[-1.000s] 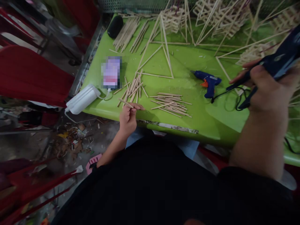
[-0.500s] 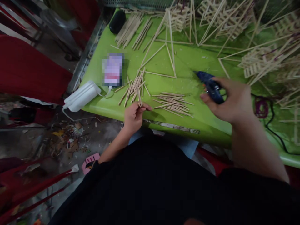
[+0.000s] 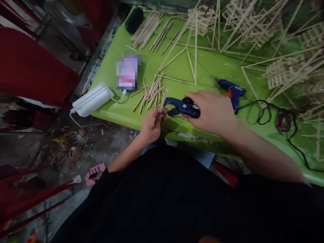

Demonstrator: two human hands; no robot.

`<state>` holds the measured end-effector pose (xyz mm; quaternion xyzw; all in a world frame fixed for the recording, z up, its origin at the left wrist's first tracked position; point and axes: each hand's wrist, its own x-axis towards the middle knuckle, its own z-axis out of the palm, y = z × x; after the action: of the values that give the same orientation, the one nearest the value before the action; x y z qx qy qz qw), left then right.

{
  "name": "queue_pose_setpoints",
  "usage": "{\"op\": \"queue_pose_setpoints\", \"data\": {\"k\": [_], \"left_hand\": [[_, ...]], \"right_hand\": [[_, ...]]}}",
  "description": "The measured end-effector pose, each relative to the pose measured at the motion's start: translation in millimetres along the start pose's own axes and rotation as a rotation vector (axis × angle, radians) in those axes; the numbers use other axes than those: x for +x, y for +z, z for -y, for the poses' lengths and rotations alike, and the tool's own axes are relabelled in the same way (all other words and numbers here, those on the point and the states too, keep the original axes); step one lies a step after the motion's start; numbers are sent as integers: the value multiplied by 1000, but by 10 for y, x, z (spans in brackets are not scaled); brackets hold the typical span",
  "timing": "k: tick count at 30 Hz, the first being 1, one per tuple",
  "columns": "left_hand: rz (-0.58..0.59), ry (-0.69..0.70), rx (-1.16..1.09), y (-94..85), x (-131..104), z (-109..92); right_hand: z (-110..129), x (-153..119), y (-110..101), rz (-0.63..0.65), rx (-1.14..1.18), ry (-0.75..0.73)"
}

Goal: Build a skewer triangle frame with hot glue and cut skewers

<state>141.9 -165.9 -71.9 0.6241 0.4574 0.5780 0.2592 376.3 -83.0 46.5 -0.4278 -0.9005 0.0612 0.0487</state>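
Near the table's front edge, my left hand (image 3: 152, 125) pinches thin wooden sticks (image 3: 164, 98) that point upward. My right hand (image 3: 212, 111) is wrapped round a dark blue spring clamp (image 3: 183, 107), whose parted jaws point left and are close beside the sticks. Beyond my right hand, a blue glue gun (image 3: 234, 90) with an orange trigger rests on the green table (image 3: 210, 67). A loose pile of short sticks (image 3: 152, 91) lies just behind my left hand. Another pile is mostly hidden beneath the clamp and my right hand.
A phone (image 3: 128, 71) is cabled to a white power bank (image 3: 93, 99) at the left. Long stick bundles (image 3: 146, 30) lie at the back beside a black object (image 3: 134, 20). Joined stick frames (image 3: 191, 64) fill the back and right. A black cord (image 3: 295, 135) trails at the right.
The glue gun has left my right hand and lies on the table. My right hand has moved left and now holds the blue clamp by my left hand's sticks. The view has shifted slightly.
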Motion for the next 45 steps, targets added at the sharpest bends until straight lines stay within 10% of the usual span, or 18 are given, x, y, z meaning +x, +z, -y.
{"op": "queue_pose_setpoints", "data": {"k": [45], "left_hand": [[353, -435, -154, -265, 16, -393]], "right_hand": [[216, -51, 128, 248, 91, 91]]}}
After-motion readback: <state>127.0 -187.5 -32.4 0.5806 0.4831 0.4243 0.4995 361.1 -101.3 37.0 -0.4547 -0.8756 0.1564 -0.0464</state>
